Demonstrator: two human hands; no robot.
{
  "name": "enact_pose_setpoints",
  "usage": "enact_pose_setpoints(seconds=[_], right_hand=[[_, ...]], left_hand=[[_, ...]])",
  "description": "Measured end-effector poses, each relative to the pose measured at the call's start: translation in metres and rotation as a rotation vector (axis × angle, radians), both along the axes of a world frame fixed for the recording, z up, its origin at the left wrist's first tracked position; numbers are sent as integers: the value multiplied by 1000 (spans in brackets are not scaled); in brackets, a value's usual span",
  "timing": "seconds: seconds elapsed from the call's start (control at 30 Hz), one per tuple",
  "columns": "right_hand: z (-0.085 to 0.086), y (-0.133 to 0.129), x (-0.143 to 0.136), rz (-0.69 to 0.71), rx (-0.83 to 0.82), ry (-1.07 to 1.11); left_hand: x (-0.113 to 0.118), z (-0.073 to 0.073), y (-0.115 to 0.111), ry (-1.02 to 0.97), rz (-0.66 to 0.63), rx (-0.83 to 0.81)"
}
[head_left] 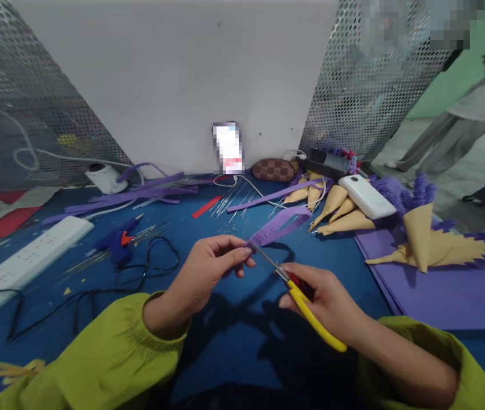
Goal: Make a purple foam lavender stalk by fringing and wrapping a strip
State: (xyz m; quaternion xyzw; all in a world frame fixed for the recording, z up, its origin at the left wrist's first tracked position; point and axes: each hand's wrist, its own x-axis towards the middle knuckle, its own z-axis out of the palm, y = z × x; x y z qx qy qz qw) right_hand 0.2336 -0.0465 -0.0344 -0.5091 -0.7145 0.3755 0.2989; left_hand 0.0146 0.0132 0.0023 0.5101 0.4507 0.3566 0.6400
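My left hand (220,259) is closed in a pinch on the end of a purple paper strip (278,225), which bends into a loop beyond my fingertips. My right hand (325,293) grips scissors (308,316) with a yellow handle and a red part mostly hidden by my fingers. Their blades point up and left and meet the strip right beside my left fingertips. Whether the blades are parted there is too small to tell.
A blue glue gun (118,242) with a black cord and a white power strip (32,262) lie to the left. At the back stands a lit phone (228,148). Paper-wrapped purple flowers (419,236), purple sheets (443,302) and a white power bank (367,196) lie right. A person stands beyond the table.
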Motion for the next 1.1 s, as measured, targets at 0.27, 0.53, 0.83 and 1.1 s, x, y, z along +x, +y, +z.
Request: enact_pose_setpoints(seconds=[0.27,0.53,0.83,1.1], right_hand=[[0,0,0,-3,1,-21],[-2,-1,0,-14,63,-25],[-4,-2,2,-18,150,-107],[-3,-3,2,-17,186,-110]], left_hand=[[2,1,-2,14,11,25],[4,3,-3,6,38,16],[5,6,-2,-17,102,47],[3,4,-2,4,74,60]])
